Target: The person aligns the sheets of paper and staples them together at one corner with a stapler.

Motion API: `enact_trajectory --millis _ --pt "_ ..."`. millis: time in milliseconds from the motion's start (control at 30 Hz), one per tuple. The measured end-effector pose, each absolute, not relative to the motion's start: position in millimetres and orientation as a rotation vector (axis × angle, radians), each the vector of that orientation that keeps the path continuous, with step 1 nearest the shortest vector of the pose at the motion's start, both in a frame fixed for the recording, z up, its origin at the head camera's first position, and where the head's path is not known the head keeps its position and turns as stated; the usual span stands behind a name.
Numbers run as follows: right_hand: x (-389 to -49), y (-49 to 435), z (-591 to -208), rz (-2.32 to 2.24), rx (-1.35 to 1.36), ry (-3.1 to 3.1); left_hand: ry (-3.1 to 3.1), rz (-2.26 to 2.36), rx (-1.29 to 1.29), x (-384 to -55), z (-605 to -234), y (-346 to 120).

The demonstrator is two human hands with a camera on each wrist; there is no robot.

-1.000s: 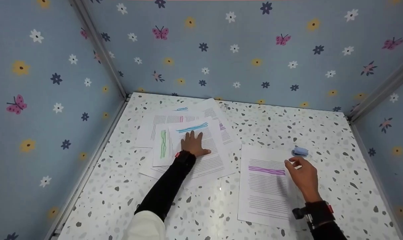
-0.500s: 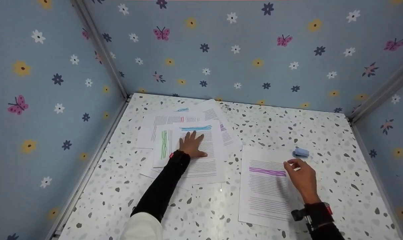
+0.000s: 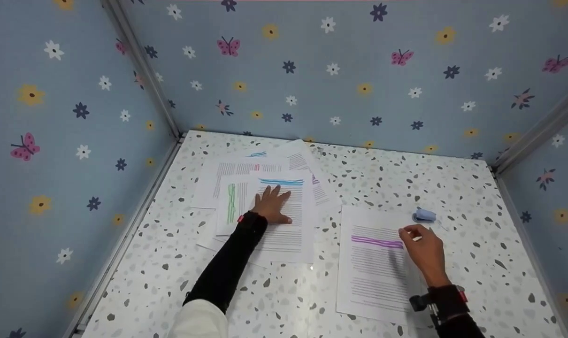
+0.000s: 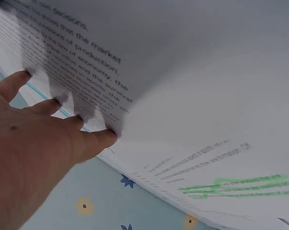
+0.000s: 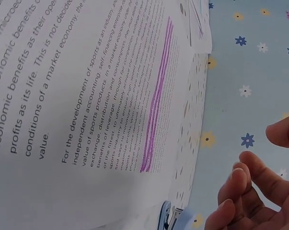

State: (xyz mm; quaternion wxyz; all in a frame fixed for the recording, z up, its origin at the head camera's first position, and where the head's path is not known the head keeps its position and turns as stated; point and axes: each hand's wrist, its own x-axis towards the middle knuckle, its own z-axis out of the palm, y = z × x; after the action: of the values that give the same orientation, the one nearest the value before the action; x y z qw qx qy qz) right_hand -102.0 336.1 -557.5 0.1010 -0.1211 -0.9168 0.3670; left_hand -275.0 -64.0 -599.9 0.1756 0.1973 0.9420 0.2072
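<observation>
My left hand point(image 3: 271, 206) lies with fingers spread on a printed sheet point(image 3: 284, 241) that has a blue highlighted band near its top. That sheet partly covers another sheet point(image 3: 224, 206) with green highlighting, on a loose pile of papers. In the left wrist view, the fingertips point(image 4: 108, 137) touch the printed text. My right hand point(image 3: 425, 251) hovers over the right edge of a separate sheet point(image 3: 373, 281) with purple highlighting. Its fingers are loosely bent, and the right wrist view shows nothing between thumb and fingers. A small light-blue stapler point(image 3: 424, 215) sits just beyond this hand.
More marked sheets point(image 3: 204, 188) fan out under and behind the pile, toward the back left. The white speckled tabletop point(image 3: 382, 178) is bounded by flower-and-butterfly panels point(image 3: 312, 94) at the back and both sides.
Under my left hand, the blue-highlighted sheet has turned clockwise from a slant to nearly straight and shifted slightly toward me. My right hand has barely moved.
</observation>
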Motion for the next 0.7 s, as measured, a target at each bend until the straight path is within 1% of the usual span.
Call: enact_trajectory --millis 233,533,700 --pt "-104.2 331.3 -558.4 1.094 -0.309 -2.707 2.605 0.599 0.721 -254.0 -582.3 -58.2" --pt "-108.3 322.4 -559.1 1.067 -0.315 -2.712 2.618 0.562 0.716 -250.6 -586.8 -55.4" --pt "-110.8 317.3 -561.7 1.074 -0.287 -2.718 2.609 0.551 0.743 -243.1 -589.3 -52.1"
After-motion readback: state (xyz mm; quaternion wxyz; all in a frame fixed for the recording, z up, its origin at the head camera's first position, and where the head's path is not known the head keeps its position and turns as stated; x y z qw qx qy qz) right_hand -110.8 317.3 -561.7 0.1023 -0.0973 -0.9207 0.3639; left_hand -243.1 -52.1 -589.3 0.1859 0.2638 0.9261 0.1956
